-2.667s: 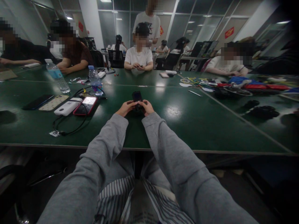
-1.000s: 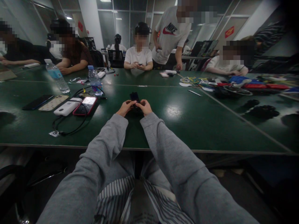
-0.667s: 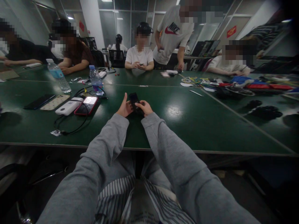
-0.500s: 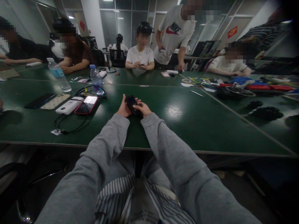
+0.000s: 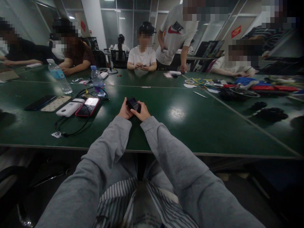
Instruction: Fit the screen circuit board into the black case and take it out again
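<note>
A small black device (image 5: 133,104) with a dark screen is held between both hands, above the green table (image 5: 190,129). My left hand (image 5: 124,110) grips its left side, the thumb up along the edge. On the right side my right hand (image 5: 143,111) is closed on it too, with the thumb across the lower front. Fingers behind the device are hidden. To the left lie a red-edged phone (image 5: 87,107), a white power bank (image 5: 69,108) with a black cable, a patterned phone case (image 5: 55,103) and a dark phone (image 5: 40,102).
Two water bottles (image 5: 59,76) (image 5: 97,80) stand at the left. A white pen (image 5: 199,94) and a pile of coloured cables (image 5: 258,85) lie to the right. Several people sit or stand around the table's far side, one person (image 5: 142,57) directly opposite.
My right hand has shifted slightly left, and its thumb has moved from the device's front to its lower right edge. The device is turned a little, showing its screen and buttons more.
</note>
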### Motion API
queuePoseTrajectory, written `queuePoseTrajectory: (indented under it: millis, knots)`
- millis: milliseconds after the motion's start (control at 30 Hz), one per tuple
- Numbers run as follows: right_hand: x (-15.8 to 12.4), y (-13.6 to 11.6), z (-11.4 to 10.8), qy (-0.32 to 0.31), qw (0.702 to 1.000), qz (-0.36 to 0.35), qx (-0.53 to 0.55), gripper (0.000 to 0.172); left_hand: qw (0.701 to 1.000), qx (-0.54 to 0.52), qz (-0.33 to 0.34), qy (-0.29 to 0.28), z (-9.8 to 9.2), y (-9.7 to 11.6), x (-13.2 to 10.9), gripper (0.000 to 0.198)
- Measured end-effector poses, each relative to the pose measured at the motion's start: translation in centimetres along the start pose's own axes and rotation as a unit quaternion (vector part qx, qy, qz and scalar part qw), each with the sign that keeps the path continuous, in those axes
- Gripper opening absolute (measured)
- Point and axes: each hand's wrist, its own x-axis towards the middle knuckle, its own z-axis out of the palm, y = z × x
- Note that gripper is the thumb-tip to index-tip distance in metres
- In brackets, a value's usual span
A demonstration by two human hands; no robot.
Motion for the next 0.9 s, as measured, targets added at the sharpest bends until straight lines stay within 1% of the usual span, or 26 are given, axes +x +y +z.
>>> queuePoseTrajectory:
  millis: [67,133,200,300,433,500,600,733,900]
  knots:
    - [-0.1,0.2,0.0,-0.017,0.996,-0.036,-0.076,0.070,0.999,-0.029,-0.016,0.012,0.3,0.1,-0.3,0.068]
    - [0.0,0.3,0.0,-0.031,0.990,-0.060,-0.125,0.067,0.999,-0.049,-0.018,0.016,0.5,0.2,-0.5,0.067]
    - [0.2,0.1,-0.2,-0.022,0.986,-0.078,-0.145,0.060,0.998,-0.059,-0.022,0.026,0.5,0.2,-0.5,0.066]
    - [0.5,-0.5,-0.9,0.040,0.984,-0.095,-0.148,0.055,0.997,-0.067,-0.027,0.035,0.2,0.2,-0.3,0.063]
    - [1.2,-1.1,-2.7,0.141,0.974,-0.103,-0.147,0.054,0.997,-0.079,-0.020,0.019,0.0,0.2,-0.1,0.061]
    - [1.6,-0.9,-3.6,0.171,0.968,-0.085,-0.166,0.056,0.996,-0.083,-0.019,0.009,0.1,0.3,-0.3,0.062]
    - [1.9,-0.2,-4.8,0.171,0.960,-0.026,-0.220,0.060,0.996,-0.086,-0.016,0.010,0.4,0.4,-0.5,0.060]
    - [1.9,0.8,-5.2,0.134,0.949,0.048,-0.282,0.063,0.996,-0.089,-0.019,0.020,0.5,0.4,-0.6,0.059]
    - [1.7,1.7,-5.0,0.083,0.931,0.098,-0.341,0.061,0.995,-0.092,-0.018,0.019,0.5,0.4,-0.5,0.058]
